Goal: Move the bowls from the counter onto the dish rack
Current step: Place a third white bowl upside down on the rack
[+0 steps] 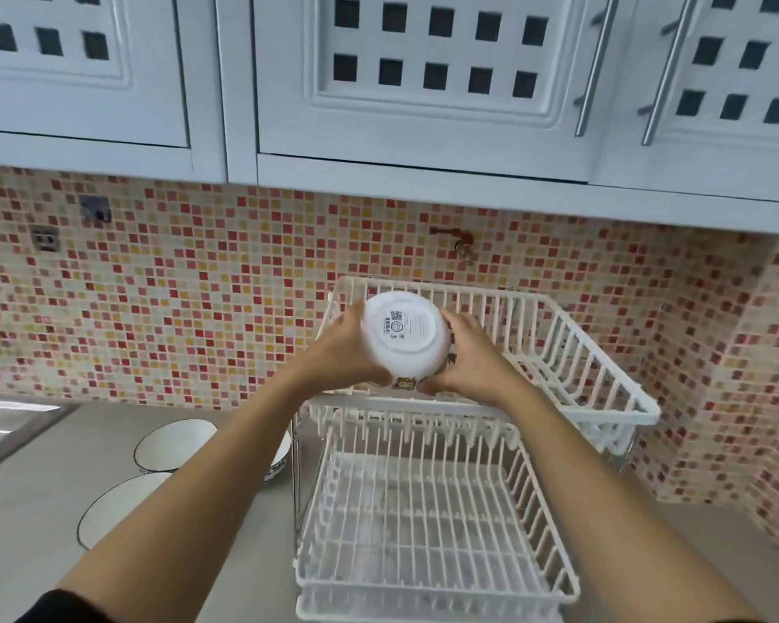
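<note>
A white bowl (403,337) is turned bottom-up, its labelled base facing me, over the front left corner of the upper tier of a white two-tier wire dish rack (603,379). My left hand (342,348) grips its left side and my right hand (473,357) grips its right side. Both rack tiers hold nothing; the lower tier (423,523) lies below my arms. On the grey counter to the left sit three white bowls with dark rims: one at the back (172,445), one nearer me (113,505), and one (277,460) partly hidden behind my left forearm.
White wall cabinets (423,83) with bar handles hang low above the rack. A mosaic-tiled backsplash with a red tap (459,245) and sockets (45,238) runs behind. A steel sink edge (5,424) shows at far left.
</note>
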A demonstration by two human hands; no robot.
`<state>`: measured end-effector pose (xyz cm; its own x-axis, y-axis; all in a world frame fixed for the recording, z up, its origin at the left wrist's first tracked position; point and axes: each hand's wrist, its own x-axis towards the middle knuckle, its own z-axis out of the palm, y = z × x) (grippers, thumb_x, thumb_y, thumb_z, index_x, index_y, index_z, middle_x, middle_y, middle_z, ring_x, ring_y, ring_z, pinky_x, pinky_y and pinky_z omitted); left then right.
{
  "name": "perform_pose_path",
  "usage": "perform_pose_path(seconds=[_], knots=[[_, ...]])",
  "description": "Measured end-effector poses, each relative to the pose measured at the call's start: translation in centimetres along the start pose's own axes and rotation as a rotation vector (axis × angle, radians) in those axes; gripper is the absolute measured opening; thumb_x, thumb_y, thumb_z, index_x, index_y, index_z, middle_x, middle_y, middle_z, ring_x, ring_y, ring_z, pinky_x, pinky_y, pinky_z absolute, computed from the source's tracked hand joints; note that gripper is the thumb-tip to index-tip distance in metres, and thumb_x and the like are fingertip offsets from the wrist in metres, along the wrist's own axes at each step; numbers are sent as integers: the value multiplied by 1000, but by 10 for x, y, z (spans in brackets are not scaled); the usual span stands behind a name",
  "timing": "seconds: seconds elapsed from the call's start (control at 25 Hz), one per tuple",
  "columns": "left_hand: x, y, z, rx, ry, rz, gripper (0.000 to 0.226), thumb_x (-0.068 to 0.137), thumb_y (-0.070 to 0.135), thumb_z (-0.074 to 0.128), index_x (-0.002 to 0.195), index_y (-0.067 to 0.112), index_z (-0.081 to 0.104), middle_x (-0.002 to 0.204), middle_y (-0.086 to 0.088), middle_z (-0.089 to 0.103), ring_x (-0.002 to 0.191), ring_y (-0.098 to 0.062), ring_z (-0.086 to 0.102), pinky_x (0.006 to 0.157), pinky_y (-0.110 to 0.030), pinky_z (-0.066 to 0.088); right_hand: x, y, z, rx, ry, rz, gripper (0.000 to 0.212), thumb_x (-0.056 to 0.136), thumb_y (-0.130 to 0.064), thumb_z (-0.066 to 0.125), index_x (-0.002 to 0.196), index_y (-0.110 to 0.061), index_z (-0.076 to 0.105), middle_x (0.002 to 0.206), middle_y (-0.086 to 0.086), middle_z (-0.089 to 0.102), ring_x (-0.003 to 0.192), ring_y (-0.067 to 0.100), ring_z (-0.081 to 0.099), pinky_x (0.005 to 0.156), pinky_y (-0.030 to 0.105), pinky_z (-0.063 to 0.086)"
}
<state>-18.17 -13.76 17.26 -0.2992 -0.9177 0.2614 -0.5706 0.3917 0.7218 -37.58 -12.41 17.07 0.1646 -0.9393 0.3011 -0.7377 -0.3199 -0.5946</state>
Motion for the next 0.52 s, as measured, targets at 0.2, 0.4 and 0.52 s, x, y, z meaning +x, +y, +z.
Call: perform_pose_path(seconds=[0.2, 0.4, 0.52], knots=[[4, -8, 6, -2, -66, -109, 106, 71, 10, 77, 151, 17, 7, 136, -5, 47, 127, -23, 44, 99, -26, 40, 8, 6, 4, -43, -51, 44, 117, 56, -12, 85, 147, -26, 14, 150, 3, 16, 142, 27, 20, 116, 48, 24], [0, -3, 6, 67, -99, -112, 110, 78, 29, 73, 153, 21, -8, 163, -4, 5, 150, -23, 10, 120, -45, 13, 7, 4, 0, -49, -67, 69, 112, 63, -3, 78, 149, -22, 9, 155, 1, 11, 144, 25, 16, 113, 40, 26], [-7, 9, -5, 27, -21, -41, 94, 91, 29, 60, 153, 21, -9, 161, 3, -15, 150, -17, -7, 120, -42, 6, 3, -2, -6, -43, -49, 120, 110, 71, -7, 73, 151, -20, -1, 160, 0, -1, 148, 23, 5, 115, 41, 23]])
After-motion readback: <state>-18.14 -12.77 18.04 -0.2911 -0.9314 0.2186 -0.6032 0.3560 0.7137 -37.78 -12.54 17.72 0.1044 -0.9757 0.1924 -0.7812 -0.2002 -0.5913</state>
